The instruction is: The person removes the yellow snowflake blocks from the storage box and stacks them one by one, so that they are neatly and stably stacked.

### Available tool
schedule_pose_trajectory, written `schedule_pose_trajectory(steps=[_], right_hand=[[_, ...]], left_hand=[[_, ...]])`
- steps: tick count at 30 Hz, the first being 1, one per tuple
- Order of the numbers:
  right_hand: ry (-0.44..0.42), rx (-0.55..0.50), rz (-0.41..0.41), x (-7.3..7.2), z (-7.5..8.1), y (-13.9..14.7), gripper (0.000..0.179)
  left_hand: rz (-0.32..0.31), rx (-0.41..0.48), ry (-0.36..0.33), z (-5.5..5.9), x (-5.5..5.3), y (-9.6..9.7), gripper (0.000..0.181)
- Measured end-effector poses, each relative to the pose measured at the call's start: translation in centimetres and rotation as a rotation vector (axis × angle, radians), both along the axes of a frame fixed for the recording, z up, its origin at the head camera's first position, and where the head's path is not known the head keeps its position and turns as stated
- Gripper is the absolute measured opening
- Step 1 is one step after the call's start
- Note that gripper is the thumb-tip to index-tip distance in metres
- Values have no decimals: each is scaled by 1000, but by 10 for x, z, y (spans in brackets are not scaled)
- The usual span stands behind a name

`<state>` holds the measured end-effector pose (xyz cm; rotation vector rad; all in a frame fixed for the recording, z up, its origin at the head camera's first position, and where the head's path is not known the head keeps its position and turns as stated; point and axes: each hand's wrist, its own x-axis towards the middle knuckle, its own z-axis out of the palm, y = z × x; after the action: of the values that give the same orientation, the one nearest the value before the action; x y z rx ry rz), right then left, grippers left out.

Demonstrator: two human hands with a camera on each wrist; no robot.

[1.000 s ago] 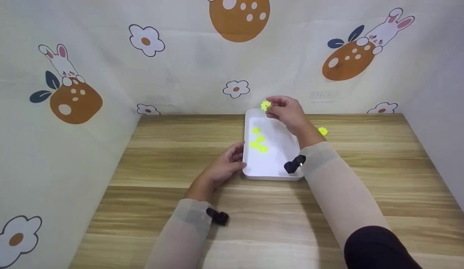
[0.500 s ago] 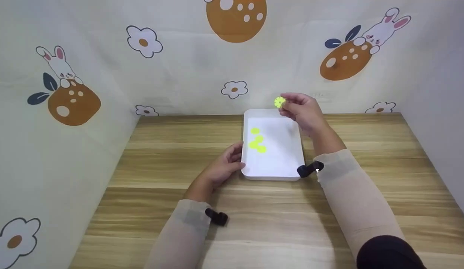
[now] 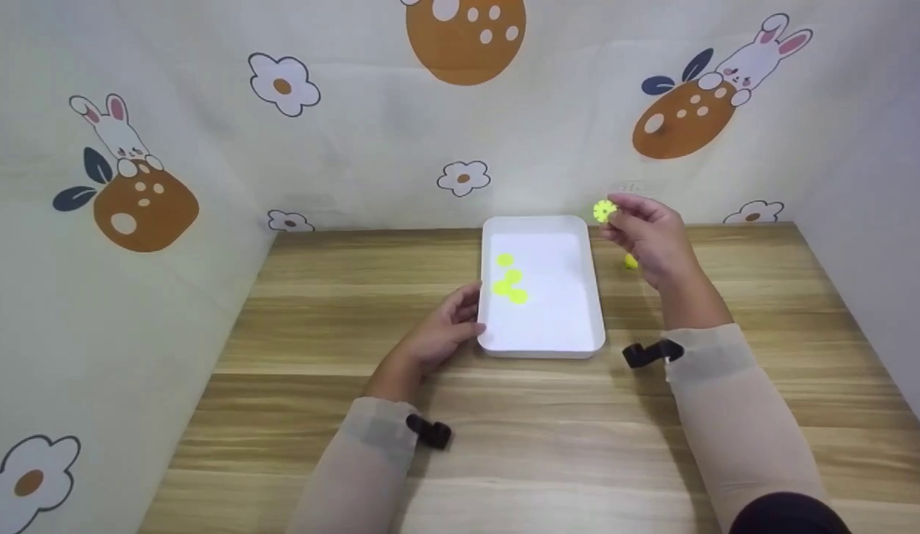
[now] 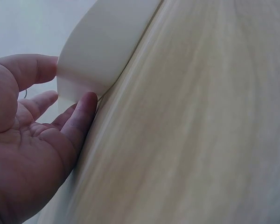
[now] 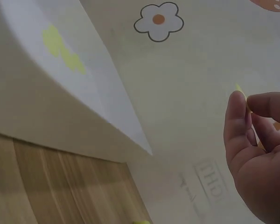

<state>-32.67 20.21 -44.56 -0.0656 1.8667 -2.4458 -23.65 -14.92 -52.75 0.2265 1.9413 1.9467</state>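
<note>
Thumb and fingers of my right hand (image 3: 652,233) pinch a yellow notched plastic disc (image 3: 604,211), raised near the back wall beyond the tray's right side. In the right wrist view only a thin edge of that disc (image 5: 239,88) shows above the fingertips. Several similar yellow discs (image 3: 518,296) lie in the left half of a white rectangular tray (image 3: 543,354). My left hand (image 3: 441,334) touches the tray's left side with thumb and fingertips, fingers loosely extended. The left wrist view has those fingertips against the tray's outer wall (image 4: 100,46).
Another yellow piece (image 3: 631,261) rests on the wooden table (image 3: 504,437) right of the tray, partly hidden behind my right hand. A pale patterned cloth (image 3: 371,133) stands as a wall behind and at the left. Black cameras (image 3: 430,432) sit on both wrists.
My right hand has moved rightward with the pinched disc, from above the tray's back to past its right edge. My left hand stays at the tray.
</note>
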Motion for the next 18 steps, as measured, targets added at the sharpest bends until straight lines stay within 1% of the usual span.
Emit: schedule_pose_trajectory(steps=[3,7,9,12,16,18], right_hand=[[-8,-23,-15,3,-4,11,40],[-34,10,-45,5,-10,19,35],[-52,4,-57,5,-13,22,32],[-74,3,-75,3,-18,25,35],[-113,41,-102,1,-25,30,39],[-130,61,-114,0,-29,33,37]], left_hand=[[-2,6,-4,0,1,0,79],[3,5,-3,2,1,0,79],[8,0,-6,2,1,0,79],[10,-4,-13,1,0,0,79],[3,-7,-16,0,-1,0,80],[2,-6,-12,0,-1,1,80]])
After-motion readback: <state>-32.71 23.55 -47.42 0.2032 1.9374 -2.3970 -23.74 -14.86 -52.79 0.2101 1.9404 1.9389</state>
